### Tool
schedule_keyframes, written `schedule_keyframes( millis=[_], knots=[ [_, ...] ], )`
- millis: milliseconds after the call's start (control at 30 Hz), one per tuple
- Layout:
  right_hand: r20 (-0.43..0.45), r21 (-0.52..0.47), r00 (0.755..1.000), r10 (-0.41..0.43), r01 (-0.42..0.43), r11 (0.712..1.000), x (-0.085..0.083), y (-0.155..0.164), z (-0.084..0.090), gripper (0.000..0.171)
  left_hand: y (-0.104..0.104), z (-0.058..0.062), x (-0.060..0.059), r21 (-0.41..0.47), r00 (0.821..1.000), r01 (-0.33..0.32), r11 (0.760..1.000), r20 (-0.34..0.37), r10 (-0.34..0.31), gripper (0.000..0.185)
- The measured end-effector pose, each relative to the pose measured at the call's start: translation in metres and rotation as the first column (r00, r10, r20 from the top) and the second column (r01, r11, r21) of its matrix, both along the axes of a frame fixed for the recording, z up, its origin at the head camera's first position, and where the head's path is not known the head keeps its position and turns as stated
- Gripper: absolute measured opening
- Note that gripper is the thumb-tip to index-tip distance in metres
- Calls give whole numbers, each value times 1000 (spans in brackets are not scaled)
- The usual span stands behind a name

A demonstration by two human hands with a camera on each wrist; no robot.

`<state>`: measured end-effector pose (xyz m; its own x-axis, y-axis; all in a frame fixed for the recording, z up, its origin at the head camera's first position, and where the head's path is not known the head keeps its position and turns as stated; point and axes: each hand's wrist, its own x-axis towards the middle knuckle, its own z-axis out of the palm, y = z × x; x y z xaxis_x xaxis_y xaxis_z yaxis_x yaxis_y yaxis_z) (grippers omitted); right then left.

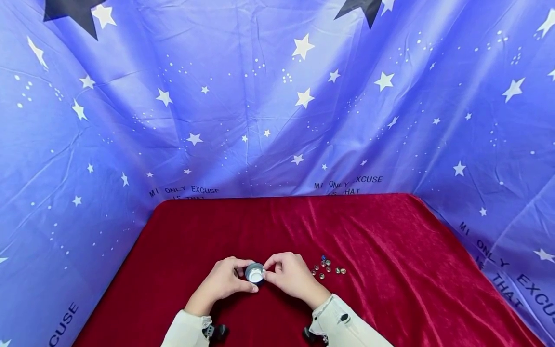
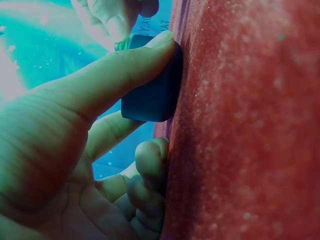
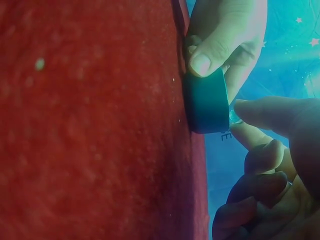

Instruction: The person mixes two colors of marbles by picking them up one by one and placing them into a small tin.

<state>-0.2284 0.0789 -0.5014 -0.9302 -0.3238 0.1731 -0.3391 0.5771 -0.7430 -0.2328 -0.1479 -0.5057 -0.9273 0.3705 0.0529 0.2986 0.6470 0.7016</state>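
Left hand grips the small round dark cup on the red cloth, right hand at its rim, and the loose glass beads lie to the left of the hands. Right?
Not quite. The beads lie to the right of the hands, beside the right hand, as the head view shows. The rest holds: the left hand grips the small round dark cup on the red cloth, with the right hand at its rim.

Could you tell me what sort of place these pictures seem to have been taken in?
Probably a makeshift tabletop recording setup rather than a lived-in room: a red velvet cloth covers the table, a blue star-printed backdrop is draped behind and at both sides, and only a small round container and some beads lie there.
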Motion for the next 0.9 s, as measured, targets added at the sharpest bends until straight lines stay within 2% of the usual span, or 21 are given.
schedule_keyframes(
  millis=[567, 900],
  knots=[
    [2, -8, 1000, 18, -18, 1000, 1, -2, 0, 7, -2, 1, -1, -24, 1000, 14, 1000, -17, -14, 49],
    [-1, -14, 999, 32, -32, 999, 0, -1, -2, 10, -2, 1, -1, -16, 1000, 8, 1000, 1, -8, 51]
  ],
)
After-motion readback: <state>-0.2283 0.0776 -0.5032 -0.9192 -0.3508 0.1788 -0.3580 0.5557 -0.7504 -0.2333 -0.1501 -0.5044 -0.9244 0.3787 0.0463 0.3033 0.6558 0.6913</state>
